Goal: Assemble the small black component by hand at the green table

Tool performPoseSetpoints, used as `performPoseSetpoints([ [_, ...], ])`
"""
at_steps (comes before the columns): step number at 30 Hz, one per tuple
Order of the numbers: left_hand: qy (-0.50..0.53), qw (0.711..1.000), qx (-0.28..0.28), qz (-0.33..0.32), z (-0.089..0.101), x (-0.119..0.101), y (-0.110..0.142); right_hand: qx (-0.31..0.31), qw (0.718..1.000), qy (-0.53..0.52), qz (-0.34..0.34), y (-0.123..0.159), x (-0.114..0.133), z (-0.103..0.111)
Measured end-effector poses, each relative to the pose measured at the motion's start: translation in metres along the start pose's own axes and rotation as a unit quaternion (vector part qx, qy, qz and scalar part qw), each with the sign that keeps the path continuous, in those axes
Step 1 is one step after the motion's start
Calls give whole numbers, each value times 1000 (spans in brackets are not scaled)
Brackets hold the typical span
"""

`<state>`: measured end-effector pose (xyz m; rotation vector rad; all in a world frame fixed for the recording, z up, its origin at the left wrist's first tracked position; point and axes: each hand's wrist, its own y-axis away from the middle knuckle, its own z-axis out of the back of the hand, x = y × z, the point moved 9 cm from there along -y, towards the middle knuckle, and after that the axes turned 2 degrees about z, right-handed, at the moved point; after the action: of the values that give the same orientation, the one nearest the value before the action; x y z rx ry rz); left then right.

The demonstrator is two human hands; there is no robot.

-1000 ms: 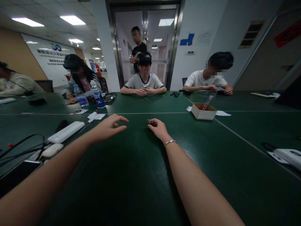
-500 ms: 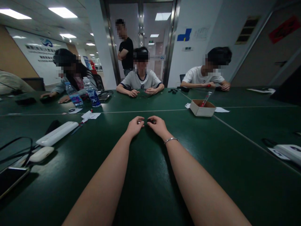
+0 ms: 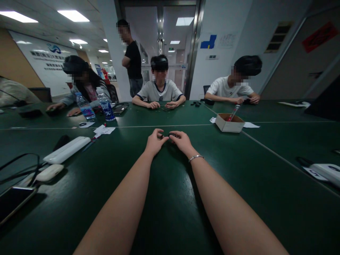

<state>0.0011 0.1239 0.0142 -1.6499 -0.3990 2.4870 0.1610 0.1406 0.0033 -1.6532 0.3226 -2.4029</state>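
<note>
My left hand [image 3: 155,141] and my right hand [image 3: 182,141] rest close together on the dark green table [image 3: 170,198], arms stretched forward. Both have their fingers curled in a pinch around a small dark object [image 3: 170,135] held between them; I cannot make out what it is. A thin silver bracelet [image 3: 196,157] circles my right wrist.
A small cardboard box [image 3: 228,123] with a red-tipped tube stands to the right. Left of my arms lie a white case [image 3: 66,149], a white pouch [image 3: 49,172], cables and a phone [image 3: 13,202]. Two water bottles [image 3: 106,105] stand farther back. Several people sit across the table; one stands by the door.
My left hand swept in from the left, where it hovered open, and closed beside my right hand on the small object. The standing person stepped to the left.
</note>
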Motion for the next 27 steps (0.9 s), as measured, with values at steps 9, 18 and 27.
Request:
performPoseSetpoints([
  [9, -16, 999, -6, -27, 2, -9, 0, -34, 976, -210, -36, 4, -4, 10],
  [18, -32, 996, 36, -75, -6, -9, -3, 8, 953, -291, -80, 8, 1, 1],
  [27, 40, 998, 19, -48, -2, -6, -3, 24, 942, -319, -101, 12, 3, 0],
])
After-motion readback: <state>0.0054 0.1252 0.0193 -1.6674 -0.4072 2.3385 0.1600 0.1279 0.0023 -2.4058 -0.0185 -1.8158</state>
